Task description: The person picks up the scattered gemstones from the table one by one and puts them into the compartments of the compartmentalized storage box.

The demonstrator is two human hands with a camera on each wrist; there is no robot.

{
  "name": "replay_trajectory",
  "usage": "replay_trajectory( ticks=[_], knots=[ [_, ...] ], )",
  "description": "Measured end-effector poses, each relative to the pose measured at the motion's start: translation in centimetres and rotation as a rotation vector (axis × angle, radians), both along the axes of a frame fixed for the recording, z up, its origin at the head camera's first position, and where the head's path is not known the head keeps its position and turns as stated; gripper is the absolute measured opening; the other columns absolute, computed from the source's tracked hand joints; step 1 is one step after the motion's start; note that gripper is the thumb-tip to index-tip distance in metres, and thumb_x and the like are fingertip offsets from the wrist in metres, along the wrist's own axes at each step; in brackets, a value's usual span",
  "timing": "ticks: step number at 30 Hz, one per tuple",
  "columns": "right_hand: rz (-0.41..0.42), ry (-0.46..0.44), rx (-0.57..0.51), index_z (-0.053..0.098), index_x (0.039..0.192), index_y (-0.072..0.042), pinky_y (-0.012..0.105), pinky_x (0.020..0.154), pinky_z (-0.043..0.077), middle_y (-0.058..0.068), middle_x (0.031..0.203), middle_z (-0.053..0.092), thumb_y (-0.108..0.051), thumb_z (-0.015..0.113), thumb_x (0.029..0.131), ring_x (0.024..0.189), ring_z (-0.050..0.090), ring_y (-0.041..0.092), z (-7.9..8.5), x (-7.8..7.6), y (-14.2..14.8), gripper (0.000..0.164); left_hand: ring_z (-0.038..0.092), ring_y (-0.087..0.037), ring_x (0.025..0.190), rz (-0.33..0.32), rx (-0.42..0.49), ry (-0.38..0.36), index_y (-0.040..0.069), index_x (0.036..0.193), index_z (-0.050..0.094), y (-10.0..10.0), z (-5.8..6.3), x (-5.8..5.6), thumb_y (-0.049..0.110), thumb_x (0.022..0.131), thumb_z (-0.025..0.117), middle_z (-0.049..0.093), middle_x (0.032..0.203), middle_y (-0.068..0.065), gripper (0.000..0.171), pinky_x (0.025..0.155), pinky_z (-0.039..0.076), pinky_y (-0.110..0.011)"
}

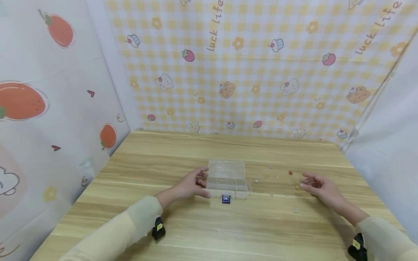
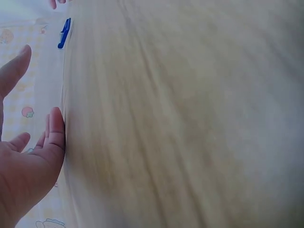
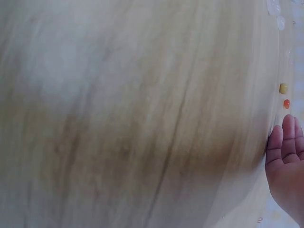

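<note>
Box [image 1: 231, 184] lies open on the bench [image 1: 196, 232], near the middle from side to side; behind the bench hangs a yellow checked cloth [image 1: 209, 69], and a white fruit-print cloth [image 1: 75, 94] lines the left side; the bench is pale, with a wood grain; two cream sleeves [image 1: 107, 228] reach in from the near edge, one on each side, with a black camera [image 1: 159, 229] at each wrist.

The left hand [image 1: 189, 185] is at the box's left end, thumb toward the front corner; its thumb and fingers are well apart, and I cannot tell if they touch the box; the right hand [image 1: 323, 189] is out to the right, its thumb and fingers a little apart, just beside a yellow bit [image 1: 297, 187]; the box's clear lid [image 1: 226, 169] is tipped back toward the checked cloth, and dividers split the tray into compartments; a blue clip [image 1: 226, 199] sits mid-front on the box; an orange bit [image 1: 290, 173] lies behind the yellow one; pale bits [image 1: 296, 210] are scattered between box and right hand.
</note>
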State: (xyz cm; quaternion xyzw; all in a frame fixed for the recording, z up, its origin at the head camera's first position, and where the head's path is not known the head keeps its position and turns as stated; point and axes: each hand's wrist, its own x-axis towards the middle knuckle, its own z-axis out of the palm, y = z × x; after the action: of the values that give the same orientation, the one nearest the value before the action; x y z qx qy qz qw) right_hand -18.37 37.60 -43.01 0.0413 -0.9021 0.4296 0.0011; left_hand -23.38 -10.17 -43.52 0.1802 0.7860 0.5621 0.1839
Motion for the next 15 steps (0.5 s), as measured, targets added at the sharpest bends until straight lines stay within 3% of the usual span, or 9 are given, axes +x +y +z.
replay_trajectory(
  ticks=[15],
  knots=[
    [-0.014,0.030,0.057,0.051,0.131,0.009,0.021,0.068,0.049,0.017,0.107,0.060,-0.027,0.072,0.090,0.084,0.056,0.006,-1.05,-0.68,-0.57,0.058,0.053,-0.023,0.098,0.003,-0.066,0.073,0.003,0.144,0.039,0.57,-0.41,-0.25,0.000,0.066,0.088,0.049,0.122,-0.013,0.092,0.080,0.051,-0.032]
  ],
)
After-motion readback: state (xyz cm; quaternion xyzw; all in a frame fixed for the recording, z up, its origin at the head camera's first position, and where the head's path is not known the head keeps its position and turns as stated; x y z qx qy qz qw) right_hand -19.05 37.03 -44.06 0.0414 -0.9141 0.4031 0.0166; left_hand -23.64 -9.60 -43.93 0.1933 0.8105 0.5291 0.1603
